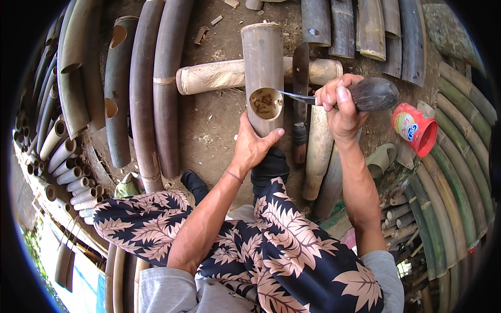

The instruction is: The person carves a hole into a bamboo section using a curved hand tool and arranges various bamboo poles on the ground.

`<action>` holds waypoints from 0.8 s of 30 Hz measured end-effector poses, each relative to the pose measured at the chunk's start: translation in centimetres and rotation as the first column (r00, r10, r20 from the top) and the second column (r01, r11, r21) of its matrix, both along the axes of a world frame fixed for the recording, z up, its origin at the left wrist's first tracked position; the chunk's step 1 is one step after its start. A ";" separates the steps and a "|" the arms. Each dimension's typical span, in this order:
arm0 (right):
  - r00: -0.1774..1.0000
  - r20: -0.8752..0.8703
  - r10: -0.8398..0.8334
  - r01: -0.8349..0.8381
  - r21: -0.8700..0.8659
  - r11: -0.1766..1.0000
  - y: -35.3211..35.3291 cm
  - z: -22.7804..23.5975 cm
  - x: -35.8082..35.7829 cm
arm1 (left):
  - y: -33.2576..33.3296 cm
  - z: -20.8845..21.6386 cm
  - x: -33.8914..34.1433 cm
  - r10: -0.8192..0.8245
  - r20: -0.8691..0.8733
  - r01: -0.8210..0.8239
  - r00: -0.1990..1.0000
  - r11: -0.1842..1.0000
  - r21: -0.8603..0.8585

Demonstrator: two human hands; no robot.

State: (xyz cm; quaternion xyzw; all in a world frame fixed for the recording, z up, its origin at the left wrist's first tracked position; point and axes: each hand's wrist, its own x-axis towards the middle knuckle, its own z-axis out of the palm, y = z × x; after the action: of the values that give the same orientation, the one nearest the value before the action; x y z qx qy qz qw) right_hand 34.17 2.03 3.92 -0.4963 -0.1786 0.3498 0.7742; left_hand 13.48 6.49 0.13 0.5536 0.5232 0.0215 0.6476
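A thick bamboo section (263,57) with an oval hole cut in its side lies in front of me, its far part over a crosswise bamboo log (214,77). Shavings or debris show inside the hole. My left hand (254,143) wraps round its near end, thumb on the right side. In my right hand (340,107) is a knife (300,97) with a bulky dark rounded handle (373,94). The blade's tip meets the right rim of the hole. Just right of the bamboo section, a machete (300,73) with a dark blade lies across the log.
Long bamboo poles (143,94) lie to the left, one (118,88) with cut holes. Cut tubes (78,182) are piled at far left. A red plastic container (425,133) lies tipped at right, near green bamboo poles (454,172). A sandal (382,159) sits beside it.
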 end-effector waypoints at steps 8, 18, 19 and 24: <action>0.955 -0.218 -0.202 0.154 -0.217 0.964 -0.7 -0.9 0.9 | -0.2 -1.2 -0.4 0.037 0.067 -0.031 0.997 0.996 -0.086; 0.989 -0.080 -0.127 0.117 -0.114 0.987 -2.2 1.4 -1.3 | 1.2 -1.4 -0.6 0.117 0.194 -0.060 0.974 0.959 -0.277; 0.996 0.085 -0.014 0.018 -0.049 0.999 -2.9 2.1 -2.2 | 1.3 -1.4 -0.9 0.132 0.212 -0.064 0.968 0.952 -0.300; 0.579 0.723 0.377 -0.464 -0.088 0.882 -3.8 3.8 -5.8 | 1.8 -0.9 -1.1 0.206 0.310 -0.062 0.928 0.907 -0.417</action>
State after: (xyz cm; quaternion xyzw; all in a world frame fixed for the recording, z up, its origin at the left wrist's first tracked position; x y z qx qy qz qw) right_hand 28.40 -1.78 7.74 -0.4923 -0.5995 0.2888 0.5611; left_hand 12.37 8.28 -0.75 0.3591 0.4313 0.0561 0.8258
